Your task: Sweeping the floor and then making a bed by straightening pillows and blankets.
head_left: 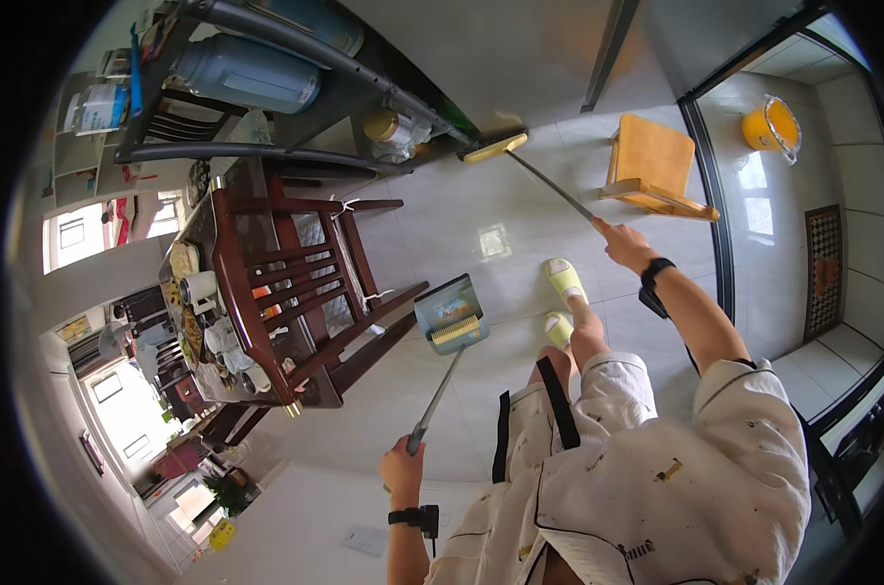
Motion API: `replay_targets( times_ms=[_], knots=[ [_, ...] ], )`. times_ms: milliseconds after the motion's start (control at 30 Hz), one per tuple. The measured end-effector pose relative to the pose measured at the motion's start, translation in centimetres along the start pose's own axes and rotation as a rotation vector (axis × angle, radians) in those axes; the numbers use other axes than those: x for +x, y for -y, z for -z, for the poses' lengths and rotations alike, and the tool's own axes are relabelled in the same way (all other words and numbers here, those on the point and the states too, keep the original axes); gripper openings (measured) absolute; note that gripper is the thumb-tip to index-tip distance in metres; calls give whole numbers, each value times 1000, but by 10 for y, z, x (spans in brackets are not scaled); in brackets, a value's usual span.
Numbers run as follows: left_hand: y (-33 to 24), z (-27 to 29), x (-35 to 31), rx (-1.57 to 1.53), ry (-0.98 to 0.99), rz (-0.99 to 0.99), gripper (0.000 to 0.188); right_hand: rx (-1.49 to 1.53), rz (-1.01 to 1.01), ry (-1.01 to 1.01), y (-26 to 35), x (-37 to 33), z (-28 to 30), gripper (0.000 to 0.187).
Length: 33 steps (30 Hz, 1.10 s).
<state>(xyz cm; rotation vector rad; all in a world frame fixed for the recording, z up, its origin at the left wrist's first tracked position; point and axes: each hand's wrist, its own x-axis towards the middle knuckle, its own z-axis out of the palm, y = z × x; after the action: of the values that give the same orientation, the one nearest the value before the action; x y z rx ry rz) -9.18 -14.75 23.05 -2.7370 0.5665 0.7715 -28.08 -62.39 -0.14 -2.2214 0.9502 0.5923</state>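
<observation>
My right hand [625,242] is closed round the end of a broom's grey handle. The broom [496,147] has a yellow head, which rests on the floor against the base of the shelf unit. Lower down, my left hand [402,465] grips the grey handle of a long-handled dustpan [451,314]. The dustpan is blue-grey with a pale comb strip across it, and it sits on the floor beside the dark wooden chair. Whether any dirt lies in the pan is too small to tell.
A dark red wooden chair [256,292] stands at a cluttered table on the left. Metal shelving [266,151] holds large blue bottles [252,73]. Toward the right are a small wooden chair [653,166], a black door frame [707,185] and a yellow bucket [768,127]. My slippers [563,278] are on grey tiles.
</observation>
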Motion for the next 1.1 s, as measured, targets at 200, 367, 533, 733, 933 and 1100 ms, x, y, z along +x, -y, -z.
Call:
replay_targets(
  times_ms=[200, 367, 533, 733, 933, 1100],
  knots=[
    [47, -2, 18, -59, 29, 112, 29, -19, 50, 121, 29, -17, -32, 65],
    [76, -15, 42, -42, 54, 48, 27, -136, -52, 289, 24, -120, -66, 60],
    [116, -33, 76, -47, 109, -83, 28, -113, -286, 435, 70, -200, -86, 62],
    [171, -45, 87, -14, 141, -284, 27, 107, -250, 137, 121, -254, -115, 67],
    [214, -66, 60, -44, 35, -406, 31, 138, -94, 21, 184, -137, -162, 67],
    [235, -73, 29, -18, -15, -356, 30, 98, -192, 160, 245, -47, -197, 44]
  ],
)
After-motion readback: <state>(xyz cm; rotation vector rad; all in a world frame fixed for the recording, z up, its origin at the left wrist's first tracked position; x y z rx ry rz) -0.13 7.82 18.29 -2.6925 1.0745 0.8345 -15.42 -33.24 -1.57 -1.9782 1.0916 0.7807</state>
